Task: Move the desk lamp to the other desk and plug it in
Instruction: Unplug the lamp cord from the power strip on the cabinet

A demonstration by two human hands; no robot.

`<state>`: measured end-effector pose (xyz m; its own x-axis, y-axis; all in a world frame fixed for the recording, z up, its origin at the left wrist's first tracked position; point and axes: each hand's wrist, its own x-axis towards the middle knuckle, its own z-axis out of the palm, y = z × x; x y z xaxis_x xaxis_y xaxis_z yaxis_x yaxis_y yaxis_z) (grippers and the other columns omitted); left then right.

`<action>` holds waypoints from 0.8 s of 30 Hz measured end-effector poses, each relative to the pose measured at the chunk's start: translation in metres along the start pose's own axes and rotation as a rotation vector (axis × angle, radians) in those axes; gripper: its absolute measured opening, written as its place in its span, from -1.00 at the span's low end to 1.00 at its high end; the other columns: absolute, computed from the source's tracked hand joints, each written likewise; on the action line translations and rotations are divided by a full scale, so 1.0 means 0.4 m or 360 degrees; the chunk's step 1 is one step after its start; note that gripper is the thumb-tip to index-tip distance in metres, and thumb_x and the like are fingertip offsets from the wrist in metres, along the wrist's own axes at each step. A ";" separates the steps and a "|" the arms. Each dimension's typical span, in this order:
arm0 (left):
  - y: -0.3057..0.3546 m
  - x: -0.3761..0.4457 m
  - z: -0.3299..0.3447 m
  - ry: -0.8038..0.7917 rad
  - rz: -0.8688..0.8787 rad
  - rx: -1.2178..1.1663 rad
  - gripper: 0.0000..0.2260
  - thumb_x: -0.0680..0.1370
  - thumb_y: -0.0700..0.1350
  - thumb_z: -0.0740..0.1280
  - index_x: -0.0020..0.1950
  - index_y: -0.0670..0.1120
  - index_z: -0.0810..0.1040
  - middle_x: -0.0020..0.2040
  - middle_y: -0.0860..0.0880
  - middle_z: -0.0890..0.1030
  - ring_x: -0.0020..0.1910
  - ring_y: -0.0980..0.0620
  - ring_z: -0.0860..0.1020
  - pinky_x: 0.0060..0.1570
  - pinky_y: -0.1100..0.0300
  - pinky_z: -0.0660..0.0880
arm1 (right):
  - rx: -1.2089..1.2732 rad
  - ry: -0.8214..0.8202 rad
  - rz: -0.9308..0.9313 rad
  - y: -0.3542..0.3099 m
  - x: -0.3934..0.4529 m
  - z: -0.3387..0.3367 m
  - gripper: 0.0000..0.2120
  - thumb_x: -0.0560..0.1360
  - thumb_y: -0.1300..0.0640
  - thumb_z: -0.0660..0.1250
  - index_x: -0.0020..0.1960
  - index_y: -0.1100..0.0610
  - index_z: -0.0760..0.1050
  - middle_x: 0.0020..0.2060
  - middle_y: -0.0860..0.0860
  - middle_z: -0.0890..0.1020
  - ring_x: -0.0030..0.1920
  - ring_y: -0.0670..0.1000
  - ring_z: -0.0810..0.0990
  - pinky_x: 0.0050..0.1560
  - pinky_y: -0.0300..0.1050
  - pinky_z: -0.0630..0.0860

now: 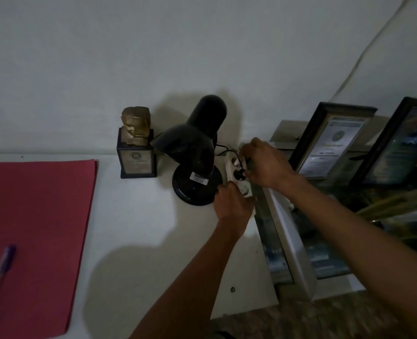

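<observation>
Black metal desk lamp (pixel 197 157) stands on the white desk (pixel 134 216); the right hand (pixel 267 165) pinches its black plug (pixel 240 172) at the white power strip (pixel 237 174), which the left hand (pixel 233 204) grips.

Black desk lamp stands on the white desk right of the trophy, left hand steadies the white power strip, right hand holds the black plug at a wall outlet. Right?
Not quite. In the head view the right hand holds the black plug at the white power strip, not a wall outlet. The rest stands.
</observation>
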<state>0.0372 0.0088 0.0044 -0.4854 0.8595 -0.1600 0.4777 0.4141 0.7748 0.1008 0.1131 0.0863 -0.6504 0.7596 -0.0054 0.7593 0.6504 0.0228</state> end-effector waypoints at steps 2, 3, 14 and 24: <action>0.000 0.000 0.002 0.0015 0.0012 0.0003 -0.49 0.38 0.13 0.55 0.15 -0.15 0.53 0.10 -0.13 0.56 0.05 -0.09 0.57 -0.03 0.11 0.51 | -0.0333 -0.0110 -0.0274 0.004 0.008 -0.006 -0.57 0.43 0.11 0.46 0.28 0.04 0.56 0.23 0.06 0.51 0.18 0.11 0.46 -0.17 -0.03 0.49; -0.001 0.000 0.004 0.0016 0.0015 0.0007 -0.50 0.38 0.14 0.55 0.15 -0.15 0.53 0.10 -0.13 0.56 0.04 -0.09 0.57 -0.04 0.10 0.51 | -0.0474 -0.0207 -0.0360 0.005 0.017 -0.007 -0.57 0.46 0.08 0.42 0.32 0.01 0.55 0.30 0.03 0.48 0.24 0.10 0.42 -0.12 -0.04 0.48; -0.005 -0.001 0.006 0.0087 -0.0010 -0.0024 -0.52 0.35 0.14 0.57 0.08 -0.14 0.58 0.04 -0.12 0.60 0.00 -0.06 0.59 -0.17 0.18 0.44 | -0.0682 -0.0367 -0.0693 0.015 0.054 -0.005 -0.71 0.53 -0.04 0.36 0.20 0.02 0.62 0.11 -0.05 0.65 0.20 0.03 0.43 0.02 -0.10 0.31; -0.003 0.008 0.005 0.0014 -0.0012 -0.0011 -0.55 0.38 0.13 0.55 0.12 -0.12 0.59 0.06 -0.09 0.63 0.00 -0.02 0.61 0.01 0.09 0.59 | -0.0469 -0.0164 -0.0771 0.029 0.046 -0.060 -0.79 0.49 0.19 0.39 0.10 0.15 0.68 0.06 0.08 0.69 0.14 0.20 0.52 -0.09 0.02 0.47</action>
<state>0.0365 0.0115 0.0016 -0.4951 0.8539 -0.1605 0.4690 0.4182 0.7779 0.0972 0.1345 0.1104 -0.9060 0.3824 -0.1814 0.3277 0.9051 0.2711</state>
